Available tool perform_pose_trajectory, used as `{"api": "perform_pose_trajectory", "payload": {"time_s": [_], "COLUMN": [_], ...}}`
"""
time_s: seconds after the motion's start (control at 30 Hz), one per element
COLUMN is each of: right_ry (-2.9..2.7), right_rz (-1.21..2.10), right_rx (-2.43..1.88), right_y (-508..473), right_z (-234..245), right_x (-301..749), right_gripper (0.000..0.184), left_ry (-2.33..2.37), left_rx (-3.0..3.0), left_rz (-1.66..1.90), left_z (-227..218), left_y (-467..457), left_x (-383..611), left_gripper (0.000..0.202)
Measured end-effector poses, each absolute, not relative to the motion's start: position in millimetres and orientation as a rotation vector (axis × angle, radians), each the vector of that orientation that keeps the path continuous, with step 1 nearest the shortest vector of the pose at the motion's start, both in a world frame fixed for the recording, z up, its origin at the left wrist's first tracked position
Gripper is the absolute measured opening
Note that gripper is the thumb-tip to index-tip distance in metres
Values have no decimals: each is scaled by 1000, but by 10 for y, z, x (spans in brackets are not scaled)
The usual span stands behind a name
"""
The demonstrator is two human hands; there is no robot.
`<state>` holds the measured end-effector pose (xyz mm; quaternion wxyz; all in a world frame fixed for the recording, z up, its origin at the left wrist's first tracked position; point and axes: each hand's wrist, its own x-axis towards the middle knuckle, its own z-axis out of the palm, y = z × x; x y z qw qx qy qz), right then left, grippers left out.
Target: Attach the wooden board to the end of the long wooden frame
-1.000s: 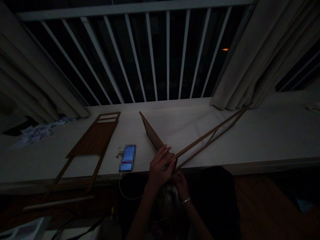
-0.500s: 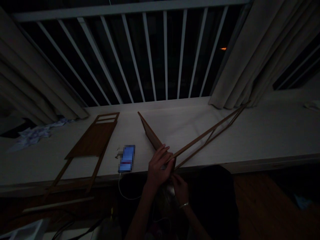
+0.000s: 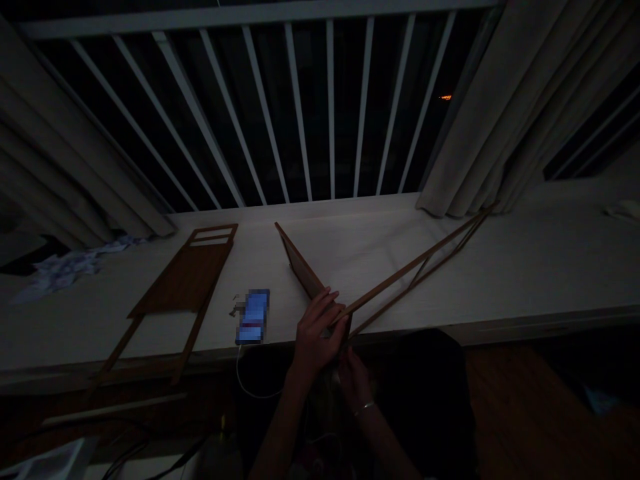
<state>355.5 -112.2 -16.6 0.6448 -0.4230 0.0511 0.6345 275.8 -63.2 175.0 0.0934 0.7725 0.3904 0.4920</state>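
A brown wooden panel (image 3: 300, 263) stands on edge on the pale window ledge (image 3: 525, 267), meeting a long slatted wooden frame (image 3: 415, 267) at a corner near the ledge's front edge. My left hand (image 3: 315, 330) is wrapped around that corner joint, fingers closed on the panel's end. My right hand (image 3: 353, 377), with a bracelet at the wrist, is just below the joint in deep shadow; its fingers look pinched together at the frame's end, and what they hold is hidden.
A second wooden panel with legs (image 3: 180, 283) lies flat at the left of the ledge. A lit phone (image 3: 253, 317) with a white cable lies beside it. Crumpled paper (image 3: 70, 267) is far left. Curtains (image 3: 500, 107) hang on both sides; white bars (image 3: 300, 107) cover the dark window.
My right hand has shifted slightly up and left toward the joint. The left hand stays gripping the corner; the view has barely moved.
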Motion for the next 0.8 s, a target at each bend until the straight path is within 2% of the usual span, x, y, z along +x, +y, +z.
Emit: {"api": "perform_pose_trajectory", "payload": {"time_s": [0.17,0.3,0.4,0.63,0.8], "right_ry": [201,224,236,165,-89], "right_rz": [1696,1874,1946,1825,1626], "right_rx": [-985,-1020,-946,-1006,-1157], "right_y": [-1098,-1118,-1109,-1080,-1139], "right_z": [-8,74,86,17,-91], "right_x": [3641,3699,3707,3687,3621], "right_gripper": [12,22,23,14,23], "left_ry": [1166,1169,1162,1168,1163], "left_rx": [2299,2293,2291,2283,2286], "left_rz": [1443,1446,1449,1456,1464], "left_z": [1739,1728,1730,1742,1748], "left_y": [-628,-625,-624,-629,-632], "left_x": [2754,2751,2751,2761,2763], "left_gripper": [20,20,20,19,19]}}
